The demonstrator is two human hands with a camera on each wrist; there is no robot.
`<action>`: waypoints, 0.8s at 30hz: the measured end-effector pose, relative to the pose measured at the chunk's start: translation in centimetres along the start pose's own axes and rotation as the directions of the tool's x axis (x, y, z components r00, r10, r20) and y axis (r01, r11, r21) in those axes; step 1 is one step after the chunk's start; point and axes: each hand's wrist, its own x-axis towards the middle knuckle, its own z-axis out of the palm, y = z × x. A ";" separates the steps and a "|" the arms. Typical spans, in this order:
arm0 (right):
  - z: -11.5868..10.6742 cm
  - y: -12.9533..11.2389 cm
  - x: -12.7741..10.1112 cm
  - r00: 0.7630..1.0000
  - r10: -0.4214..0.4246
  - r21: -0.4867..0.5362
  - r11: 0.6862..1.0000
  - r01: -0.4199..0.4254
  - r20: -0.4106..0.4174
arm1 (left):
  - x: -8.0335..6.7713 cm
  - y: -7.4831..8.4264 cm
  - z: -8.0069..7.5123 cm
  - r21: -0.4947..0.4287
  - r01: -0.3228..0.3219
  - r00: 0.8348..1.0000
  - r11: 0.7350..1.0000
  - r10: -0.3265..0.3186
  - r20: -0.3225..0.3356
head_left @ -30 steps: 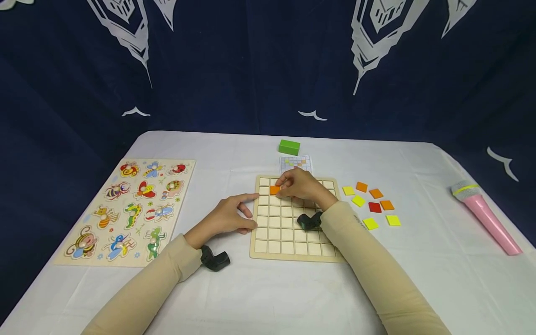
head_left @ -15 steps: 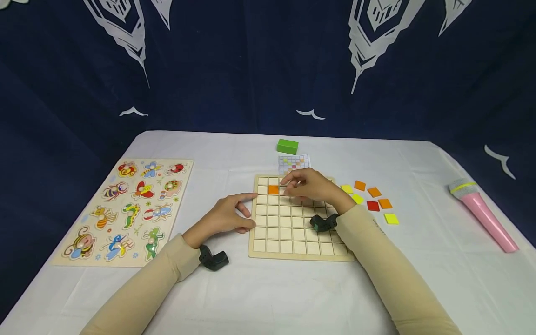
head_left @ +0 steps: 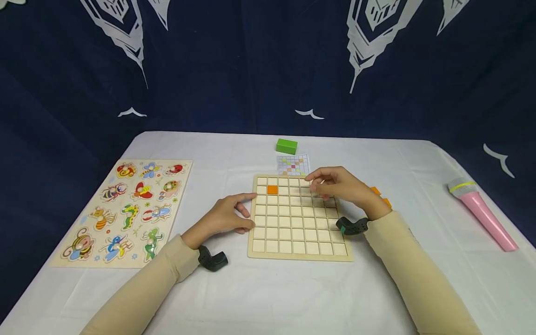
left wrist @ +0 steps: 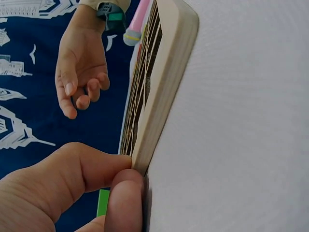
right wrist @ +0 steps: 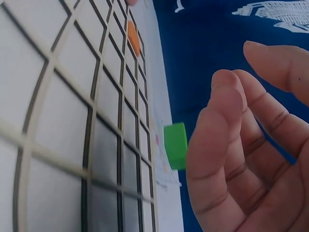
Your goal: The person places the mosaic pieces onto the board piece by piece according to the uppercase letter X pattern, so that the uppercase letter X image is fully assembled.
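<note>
Beige-cuffed, the left hand (head_left: 226,215) is touching the left edge of the grid board (head_left: 299,257), thumb and forefinger parted; the right hand (head_left: 341,185), empty, loosely curled, is hovering over the board's far right. The board is lying flat, squared to the person, one compartment holding an orange tile (head_left: 272,190).

I can't read a single word, number or brand from here. The closest thing is the small card (head_left: 293,165) at the upper middle of the head view, printed with a grid and coloured squares; any finer marking on it is too small for me to make out.
</note>
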 end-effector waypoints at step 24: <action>-6.3 4.9 -3.8 0.969 0.098 -0.098 0.988 -0.122 -0.225 | 0.1 -0.2 0.0 0.002 -0.011 1.000 1.000 0.011 0.015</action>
